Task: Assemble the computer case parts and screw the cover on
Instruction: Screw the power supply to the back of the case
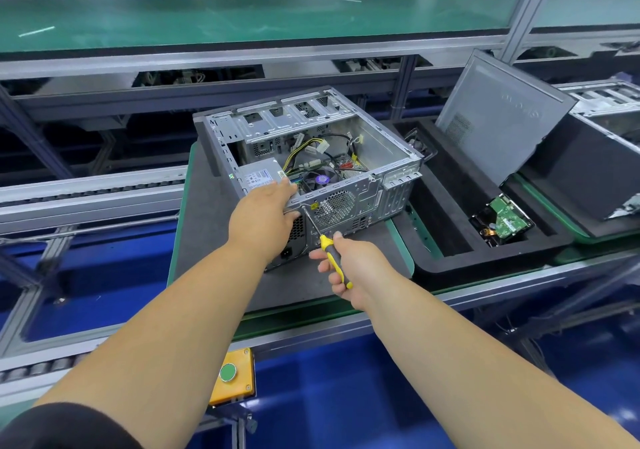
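Driving rear-panel screw, cover off.
Steady case with left hand; right hand grip closed around screwdriver, kept square.

I see the open computer case lying on a mat at the centre. My left hand rests on its near edge; my right hand, just right of it, holds a screwdriver against the case's near face. Right of the case a foam tray holds a hard drive, with the cover panel leaning behind it.
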Available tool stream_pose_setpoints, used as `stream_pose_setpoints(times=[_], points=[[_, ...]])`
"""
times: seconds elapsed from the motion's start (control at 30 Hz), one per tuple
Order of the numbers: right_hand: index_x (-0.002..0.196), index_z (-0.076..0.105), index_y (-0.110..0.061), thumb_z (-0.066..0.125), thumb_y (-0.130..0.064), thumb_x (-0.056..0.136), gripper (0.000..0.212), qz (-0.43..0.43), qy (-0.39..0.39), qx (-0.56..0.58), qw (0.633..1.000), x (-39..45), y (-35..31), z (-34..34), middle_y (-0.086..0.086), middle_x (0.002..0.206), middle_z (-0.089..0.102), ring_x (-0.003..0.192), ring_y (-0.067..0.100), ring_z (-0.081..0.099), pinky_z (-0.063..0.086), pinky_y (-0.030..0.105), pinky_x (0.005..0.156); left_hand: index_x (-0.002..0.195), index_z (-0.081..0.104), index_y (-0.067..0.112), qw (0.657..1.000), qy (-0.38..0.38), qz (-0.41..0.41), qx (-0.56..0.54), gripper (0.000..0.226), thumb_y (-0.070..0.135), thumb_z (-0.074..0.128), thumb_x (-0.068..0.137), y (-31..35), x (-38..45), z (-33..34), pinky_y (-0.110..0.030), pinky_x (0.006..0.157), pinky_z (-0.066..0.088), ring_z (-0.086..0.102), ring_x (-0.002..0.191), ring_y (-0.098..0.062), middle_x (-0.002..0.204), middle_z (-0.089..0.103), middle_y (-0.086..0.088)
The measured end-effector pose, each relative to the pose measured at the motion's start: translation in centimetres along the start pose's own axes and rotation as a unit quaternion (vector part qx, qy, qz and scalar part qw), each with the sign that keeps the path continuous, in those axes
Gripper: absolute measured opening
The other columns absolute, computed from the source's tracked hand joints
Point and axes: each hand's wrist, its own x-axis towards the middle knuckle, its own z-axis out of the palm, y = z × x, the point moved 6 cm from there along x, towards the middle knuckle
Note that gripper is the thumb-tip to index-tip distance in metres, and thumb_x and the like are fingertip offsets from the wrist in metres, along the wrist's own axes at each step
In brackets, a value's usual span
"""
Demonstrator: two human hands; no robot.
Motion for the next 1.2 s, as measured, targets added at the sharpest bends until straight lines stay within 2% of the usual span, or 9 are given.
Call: stream_pose_setpoints(times=[0.17, 0.33, 0.47, 0.6, 0.7, 0.83, 1.0, 1.13, 1.2], points=[[0.093, 0.063, -0.01, 0.073, -0.028, 0.089, 0.021, -0.016, 0.019, 0.034, 0.999, -0.28, 0.04, -0.4, 0.005, 0.073, 0.048, 0.05, 0.012, 0.039, 0.03, 0.019, 0.041, 0.139, 0.051, 0.023, 1.0, 0.0, 0.002, -0.001, 0.048, 0.03, 0.063, 0.093, -0.01, 0.01, 0.1, -0.04, 0.102, 0.043, 0.044, 0.133, -0.023, 0.145, 0.05, 0.001], [0.082, 0.064, -0.011, 0.05, -0.042, 0.102, 0.04, -0.023, 0.035, -0.039, 0.998, -0.38, -0.59, -0.55, 0.0, 0.07, 0.06, 0.049, 0.011, 0.041, 0.032, 0.02, 0.042, 0.141, 0.049, 0.023, 1.0, -0.001, 0.002, -0.002, 0.049, 0.03, 0.062, 0.094, -0.05, -0.02, 0.17, -0.039, 0.104, 0.04, 0.042, 0.135, -0.023, 0.147, 0.048, 0.001], [0.083, 0.069, -0.009, 0.037, -0.044, 0.106, 0.053, -0.012, 0.013, -0.034, 0.999, -0.06, -0.34, -0.32, 0.001, 0.07, 0.054, 0.051, 0.011, 0.038, 0.031, 0.02, 0.045, 0.141, 0.049, 0.023, 1.0, -0.001, 0.002, 0.002, 0.05, 0.031, 0.062, 0.094, 0.03, -0.09, 0.06, -0.039, 0.102, 0.041, 0.045, 0.131, -0.024, 0.145, 0.05, 0.001], [0.096, 0.066, -0.01, 0.068, -0.039, 0.092, 0.029, -0.017, 0.007, 0.018, 1.0, 0.13, 0.04, -0.49, 0.004, 0.073, 0.05, 0.049, 0.012, 0.041, 0.033, 0.02, 0.04, 0.14, 0.05, 0.023, 1.0, -0.003, 0.0, 0.004, 0.048, 0.03, 0.062, 0.093, 0.07, -0.09, 0.0, -0.04, 0.101, 0.042, 0.046, 0.13, -0.025, 0.144, 0.051, 0.001], [0.098, 0.065, -0.009, 0.075, -0.027, 0.087, 0.023, -0.028, 0.028, 0.002, 0.999, 0.35, 0.0, -0.86, 0.004, 0.075, 0.052, 0.051, 0.011, 0.045, 0.036, 0.019, 0.04, 0.139, 0.051, 0.022, 1.0, -0.002, 0.001, 0.002, 0.048, 0.03, 0.062, 0.093, 0.12, -0.12, -0.04, -0.04, 0.101, 0.042, 0.046, 0.13, -0.026, 0.145, 0.05, 0.001], [0.083, 0.062, -0.012, 0.07, -0.037, 0.091, 0.027, -0.039, 0.043, -0.04, 0.997, 0.35, -0.2, -0.76, 0.002, 0.073, 0.06, 0.048, 0.011, 0.048, 0.038, 0.018, 0.04, 0.137, 0.053, 0.021, 1.0, 0.0, 0.002, 0.002, 0.046, 0.029, 0.063, 0.093, 0.22, -0.13, -0.08, -0.04, 0.098, 0.043, 0.048, 0.127, -0.027, 0.143, 0.052, 0.0], [0.087, 0.065, -0.01, 0.059, -0.041, 0.098, 0.033, -0.05, 0.059, -0.076, 0.994, 0.29, -0.36, -0.86, 0.0, 0.07, 0.061, 0.05, 0.01, 0.046, 0.037, 0.02, 0.042, 0.138, 0.052, 0.022, 1.0, 0.002, -0.003, 0.002, 0.047, 0.029, 0.063, 0.093, 0.15, -0.12, -0.19, -0.04, 0.098, 0.043, 0.047, 0.128, -0.026, 0.144, 0.051, 0.001], [0.079, 0.068, -0.008, 0.039, -0.041, 0.106, 0.051, -0.012, 0.028, -0.023, 0.999, 0.23, -0.16, -0.35, 0.001, 0.064, 0.054, 0.048, 0.01, 0.037, 0.03, 0.018, 0.039, 0.14, 0.05, 0.023, 1.0, -0.003, -0.005, 0.002, 0.048, 0.03, 0.062, 0.093, 0.2, -0.2, -0.1, -0.04, 0.1, 0.042, 0.044, 0.131, -0.025, 0.145, 0.05, 0.001], [0.081, 0.067, -0.006, 0.041, -0.042, 0.105, 0.05, 0.003, 0.008, 0.019, 1.0, 0.17, 0.14, 0.03, 0.002, 0.065, 0.051, 0.045, 0.009, 0.035, 0.027, 0.017, 0.036, 0.14, 0.05, 0.023, 1.0, -0.003, -0.005, 0.001, 0.049, 0.03, 0.062, 0.093, 0.19, -0.18, -0.18, -0.039, 0.1, 0.043, 0.045, 0.13, -0.025, 0.145, 0.05, 0.001]])
